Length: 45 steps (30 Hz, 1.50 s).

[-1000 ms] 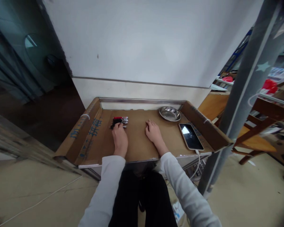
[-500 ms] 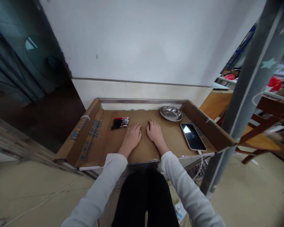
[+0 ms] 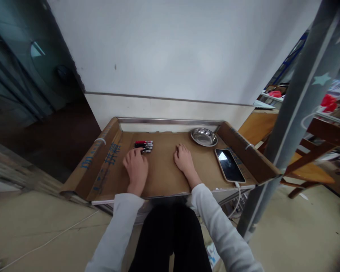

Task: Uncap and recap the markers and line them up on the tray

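Note:
Several pens lie side by side on the left half of the cardboard surface: a red pen at the back and black pens in front of it. My left hand is at the front of this row, its fingers curled round the left end of the nearest black pen. That end is covered by the fingers. My right hand rests palm down on the cardboard near the middle, fingers loosely stretched and holding nothing. Beyond it to the right stands a round, shallow steel bowl.
A phone lies at the right with a white charging cable running off the front edge. Raised cardboard sides border the surface left and right. A grey metal post rises beyond the right side, and a white panel stands behind.
My left hand has moved left from the middle to the pens, its fingers curling at the nearest one. The right hand has stayed resting in place. The view has shifted slightly.

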### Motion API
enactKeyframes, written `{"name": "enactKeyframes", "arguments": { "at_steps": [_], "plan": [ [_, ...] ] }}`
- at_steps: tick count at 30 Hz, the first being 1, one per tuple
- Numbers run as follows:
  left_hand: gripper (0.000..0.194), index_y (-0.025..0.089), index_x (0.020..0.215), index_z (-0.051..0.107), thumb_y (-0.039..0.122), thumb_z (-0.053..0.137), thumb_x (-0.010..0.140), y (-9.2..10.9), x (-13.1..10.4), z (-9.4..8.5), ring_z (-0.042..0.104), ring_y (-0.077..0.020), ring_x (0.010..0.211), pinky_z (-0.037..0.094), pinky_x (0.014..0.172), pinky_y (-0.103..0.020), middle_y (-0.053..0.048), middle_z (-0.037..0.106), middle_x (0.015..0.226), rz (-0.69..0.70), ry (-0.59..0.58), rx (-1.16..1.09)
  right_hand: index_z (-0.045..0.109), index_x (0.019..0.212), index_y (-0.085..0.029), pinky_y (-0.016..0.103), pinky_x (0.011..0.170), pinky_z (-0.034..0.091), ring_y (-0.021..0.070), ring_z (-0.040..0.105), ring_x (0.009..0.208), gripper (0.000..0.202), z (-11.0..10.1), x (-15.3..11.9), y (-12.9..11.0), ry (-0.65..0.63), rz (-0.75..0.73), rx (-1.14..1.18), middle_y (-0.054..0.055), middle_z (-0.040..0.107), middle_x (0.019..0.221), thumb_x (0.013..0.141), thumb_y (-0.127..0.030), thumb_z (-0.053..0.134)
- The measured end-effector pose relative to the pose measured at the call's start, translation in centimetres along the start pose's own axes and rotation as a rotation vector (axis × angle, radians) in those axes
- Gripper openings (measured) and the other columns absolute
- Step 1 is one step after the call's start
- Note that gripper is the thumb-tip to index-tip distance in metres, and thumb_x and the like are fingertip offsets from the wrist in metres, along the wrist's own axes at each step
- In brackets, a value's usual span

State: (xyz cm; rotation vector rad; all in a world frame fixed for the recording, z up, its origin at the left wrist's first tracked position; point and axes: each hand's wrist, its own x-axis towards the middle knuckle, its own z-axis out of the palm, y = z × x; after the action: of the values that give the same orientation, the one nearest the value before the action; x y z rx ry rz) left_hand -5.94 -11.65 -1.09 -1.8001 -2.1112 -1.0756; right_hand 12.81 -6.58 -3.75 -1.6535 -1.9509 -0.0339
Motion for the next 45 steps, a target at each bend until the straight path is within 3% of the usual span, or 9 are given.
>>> {"name": "enactKeyframes", "arguments": {
  "at_steps": [8, 13, 16, 19, 23, 27, 30, 37, 45],
  "plan": [
    [0.036, 0.024, 0.117, 0.053, 0.027, 0.052, 0.082, -1.3, 0.2, -0.4, 0.047, -0.0312, 0.096, 0.038, 0.078, -0.044, -0.014, 0.053, 0.106, -0.048, -0.089, 0.107, 0.056, 0.103, -0.013, 0.035, 0.089, 0.041, 0.021, 0.054, 0.098, 0.028, -1.5, -0.3, -0.3, 0.057, 0.013, 0.186, 0.013, 0.06, 0.102, 0.085, -0.016, 0.034],
    [0.02, 0.022, 0.097, 0.062, 0.033, 0.053, 0.082, -1.2, 0.1, -0.4, 0.045, -0.0326, 0.099, 0.037, 0.078, -0.044, -0.014, 0.052, 0.106, -0.024, -0.103, 0.116, 0.058, 0.095, -0.017, 0.031, 0.086, 0.043, 0.0173, 0.055, 0.094, 0.024, -1.6, 0.0, 0.2, 0.132, 0.078, 0.544, 0.008, 0.061, 0.098, 0.084, -0.02, 0.036],
    [0.019, 0.023, 0.095, 0.062, 0.036, 0.052, 0.084, -1.1, -0.1, -0.2, 0.049, -0.0284, 0.098, 0.036, 0.083, -0.043, -0.01, 0.059, 0.102, 0.092, -0.152, 0.006, 0.058, 0.098, -0.019, 0.026, 0.071, 0.047, 0.0141, 0.057, 0.085, 0.027, -1.4, 0.4, -0.2, 0.037, 0.151, 0.813, 0.005, 0.061, 0.1, 0.087, -0.031, 0.037],
    [0.021, 0.024, 0.097, 0.06, 0.035, 0.045, 0.089, -0.2, 0.7, 0.2, 0.056, -0.0206, 0.091, 0.037, 0.085, -0.036, -0.005, 0.064, 0.095, 0.295, -0.337, -0.232, 0.061, 0.094, -0.02, 0.02, 0.055, 0.045, 0.0103, 0.056, 0.072, 0.029, -1.2, 0.9, -1.1, -0.132, 0.152, 0.959, 0.004, 0.061, 0.099, 0.086, -0.039, 0.041],
    [0.023, 0.023, 0.097, 0.061, 0.036, 0.044, 0.089, 1.8, 3.5, 1.6, 0.059, -0.0169, 0.088, 0.043, 0.081, -0.03, -0.003, 0.065, 0.097, 0.453, -0.502, -0.529, 0.064, 0.084, -0.018, 0.016, 0.046, 0.039, 0.0068, 0.051, 0.058, 0.017, -1.0, 2.4, -1.7, -0.287, 0.222, 1.153, 0.001, 0.062, 0.08, 0.08, -0.03, 0.052],
    [0.022, 0.019, 0.1, 0.06, 0.033, 0.055, 0.083, 3.4, 6.6, 3.7, 0.06, -0.0173, 0.092, 0.046, 0.084, -0.031, -0.006, 0.065, 0.1, 0.399, -0.344, -0.668, 0.064, 0.084, -0.016, 0.016, 0.047, 0.042, 0.0058, 0.051, 0.052, 0.013, -1.2, 4.1, -1.1, -0.428, 0.47, 1.536, 0.0, 0.063, 0.07, 0.078, -0.019, 0.053],
    [0.027, 0.018, 0.11, 0.055, 0.029, 0.053, 0.085, 4.0, 7.5, 5.1, 0.062, -0.015, 0.09, 0.049, 0.08, -0.028, -0.007, 0.064, 0.103, 0.292, -0.241, -0.823, 0.065, 0.086, -0.015, 0.014, 0.049, 0.044, 0.0049, 0.051, 0.052, 0.017, -1.4, 4.8, -0.6, -0.363, 0.569, 1.656, 0.0, 0.064, 0.069, 0.077, -0.012, 0.051],
    [0.029, 0.022, 0.114, 0.056, 0.026, 0.051, 0.086, 3.9, 6.4, 5.3, 0.062, -0.014, 0.091, 0.049, 0.085, -0.029, -0.004, 0.064, 0.108, 0.398, -0.296, -0.855, 0.066, 0.082, -0.015, 0.017, 0.052, 0.048, 0.0077, 0.055, 0.056, 0.019, -1.1, 5.0, -0.7, -0.362, 0.585, 1.662, 0.002, 0.065, 0.068, 0.077, -0.01, 0.048],
    [0.025, 0.018, 0.105, 0.058, 0.032, 0.05, 0.086, 2.8, 7.9, 5.6, 0.061, -0.0135, 0.09, 0.049, 0.082, -0.027, -0.007, 0.064, 0.104, 0.191, -0.049, -0.921, 0.064, 0.088, -0.016, 0.028, 0.083, 0.053, 0.0125, 0.063, 0.081, 0.017, -0.8, 4.9, 0.4, -0.344, 0.503, 1.63, 0.005, 0.068, 0.086, 0.078, -0.013, 0.05]
  ]
}}
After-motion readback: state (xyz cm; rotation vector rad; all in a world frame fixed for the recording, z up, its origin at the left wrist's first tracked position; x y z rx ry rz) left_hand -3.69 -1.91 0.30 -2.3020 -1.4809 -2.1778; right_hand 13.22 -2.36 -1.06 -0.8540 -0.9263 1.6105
